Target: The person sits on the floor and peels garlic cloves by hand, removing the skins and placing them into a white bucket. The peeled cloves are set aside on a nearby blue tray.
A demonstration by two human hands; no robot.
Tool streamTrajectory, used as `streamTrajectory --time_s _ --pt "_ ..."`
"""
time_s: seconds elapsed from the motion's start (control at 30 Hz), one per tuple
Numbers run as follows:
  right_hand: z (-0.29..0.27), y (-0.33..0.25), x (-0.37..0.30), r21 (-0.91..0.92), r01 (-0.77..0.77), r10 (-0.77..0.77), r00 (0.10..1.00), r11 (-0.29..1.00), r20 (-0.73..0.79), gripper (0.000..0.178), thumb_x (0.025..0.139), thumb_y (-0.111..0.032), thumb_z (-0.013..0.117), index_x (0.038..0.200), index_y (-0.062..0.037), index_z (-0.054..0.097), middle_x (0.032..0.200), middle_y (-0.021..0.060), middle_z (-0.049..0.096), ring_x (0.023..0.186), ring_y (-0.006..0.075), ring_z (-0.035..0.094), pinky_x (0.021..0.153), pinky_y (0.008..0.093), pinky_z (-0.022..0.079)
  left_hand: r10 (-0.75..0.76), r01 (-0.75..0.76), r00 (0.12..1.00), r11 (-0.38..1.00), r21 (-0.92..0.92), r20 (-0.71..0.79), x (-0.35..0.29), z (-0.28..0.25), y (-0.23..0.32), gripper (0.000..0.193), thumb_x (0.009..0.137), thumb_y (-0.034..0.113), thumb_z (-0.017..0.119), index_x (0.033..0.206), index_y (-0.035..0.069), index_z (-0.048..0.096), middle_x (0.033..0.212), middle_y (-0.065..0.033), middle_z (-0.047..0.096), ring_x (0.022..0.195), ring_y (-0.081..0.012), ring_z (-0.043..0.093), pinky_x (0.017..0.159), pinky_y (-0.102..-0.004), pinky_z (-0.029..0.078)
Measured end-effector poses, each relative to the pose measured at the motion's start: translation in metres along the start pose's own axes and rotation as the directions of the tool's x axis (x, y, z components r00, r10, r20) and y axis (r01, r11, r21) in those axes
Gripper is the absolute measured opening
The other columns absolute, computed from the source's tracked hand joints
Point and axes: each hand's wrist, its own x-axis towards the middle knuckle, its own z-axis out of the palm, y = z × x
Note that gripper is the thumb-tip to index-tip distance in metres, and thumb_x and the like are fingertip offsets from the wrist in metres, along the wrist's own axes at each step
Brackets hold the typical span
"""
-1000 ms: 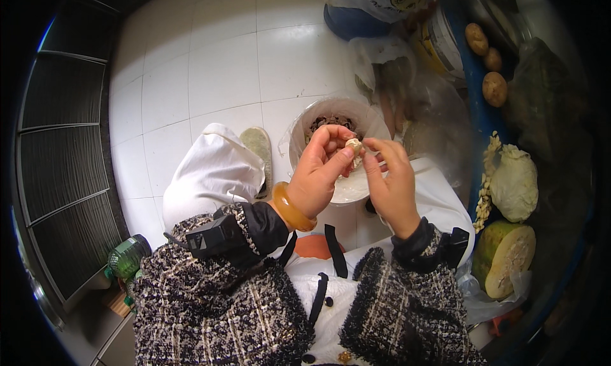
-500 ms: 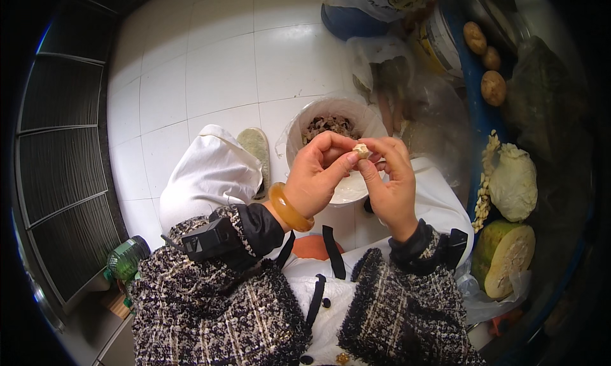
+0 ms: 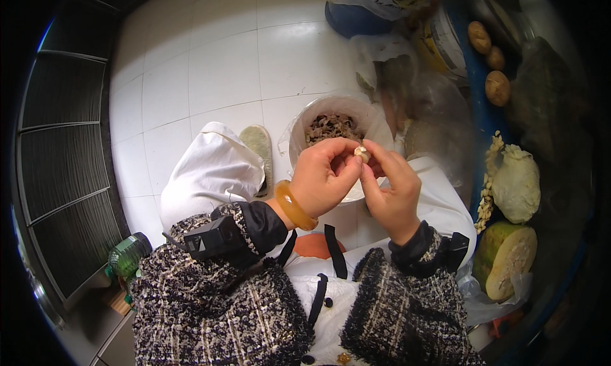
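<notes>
Between my fingertips is a small pale garlic clove [image 3: 361,154], with bits of papery skin on it. My left hand [image 3: 321,175], with an amber bangle at the wrist, pinches it from the left. My right hand [image 3: 393,186] grips it from the right with thumb and forefinger. Both hands are above the near part of a lined bin [image 3: 299,134], where dark brown peelings [image 3: 332,125] lie. On the right, a row of pale cloves [image 3: 487,191] is spread along a blue surface, beside a pale cabbage [image 3: 517,185].
A cut green gourd [image 3: 506,261] stands nearest on the right; several potatoes [image 3: 497,88] lie farther back. Past the bin are a white bucket [image 3: 445,41] and plastic bags [image 3: 439,111]. A dark slatted cabinet [image 3: 63,150] and a green bottle [image 3: 129,255] are on the left.
My fingers have closed in around the clove and shifted their hold slightly. My left hand has rolled a little toward the right. The view has moved very slightly.
</notes>
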Motion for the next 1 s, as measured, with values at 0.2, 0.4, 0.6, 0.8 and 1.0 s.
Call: streamTrajectory --time_s 0.2,0.4,0.6,0.8,1.0 --pt "0.000 -0.002 -0.001 0.078 -0.056 0.053 0.998 0.995 0.034 0.027 0.081 0.001 0.064 0.108 -0.0004 0.063 0.083 0.0114 0.064 0.066 0.0193 0.063 0.059 0.0277 0.050 0.011 -0.010 1.000 0.996 0.084 -0.019 0.000 0.000 -0.002 0.021 0.083 0.013 0.059 0.096 -0.002 0.065 0.076 -0.0118 0.062 0.062 -0.0151 0.056 0.058 -0.0276 0.046" --pt "0.004 -0.003 -0.003 0.083 -0.065 0.063 0.998 0.994 0.016 0.028 0.080 0.002 0.063 0.108 0.0000 0.062 0.080 0.0111 0.063 0.065 0.0194 0.063 0.057 0.0284 0.050 -0.022 0.024 0.999 0.998 0.053 -0.024 0.000 0.001 -0.003 0.021 0.082 0.012 0.058 0.094 -0.003 0.065 0.076 -0.0125 0.064 0.062 -0.0160 0.058 0.060 -0.0287 0.048" --pt "0.006 -0.004 -0.004 0.024 -0.039 0.039 0.999 0.999 0.010 0.029 0.079 0.003 0.063 0.108 0.0005 0.062 0.080 0.0115 0.063 0.064 0.0203 0.063 0.057 0.0281 0.050 -0.045 0.048 0.998 0.997 0.066 -0.042 0.000 0.003 0.000 0.020 0.082 0.012 0.058 0.094 -0.003 0.065 0.077 -0.0124 0.065 0.065 -0.0153 0.060 0.061 -0.0278 0.049" --pt "0.007 -0.004 -0.005 0.108 -0.094 0.097 0.995 0.990 -0.025 0.027 0.079 0.003 0.064 0.106 0.0028 0.062 0.080 0.0113 0.065 0.064 0.0164 0.064 0.057 0.0258 0.051 -0.110 0.109 0.994 0.988 -0.105 -0.005 -0.001 0.002 0.004 0.022 0.085 0.014 0.057 0.096 -0.003 0.064 0.077 -0.0087 0.066 0.070 -0.0108 0.060 0.065 -0.0256 0.049" --pt "0.007 -0.002 -0.003 0.118 -0.067 0.071 0.997 0.991 -0.031 0.027 0.077 0.002 0.065 0.104 0.0041 0.063 0.079 0.0105 0.065 0.063 0.0131 0.064 0.057 0.0240 0.051 -0.193 0.194 0.981 0.980 -0.038 0.018 -0.001 0.000 0.008 0.022 0.085 0.015 0.057 0.097 -0.003 0.064 0.076 -0.0083 0.065 0.070 -0.0100 0.059 0.065 -0.0252 0.049"
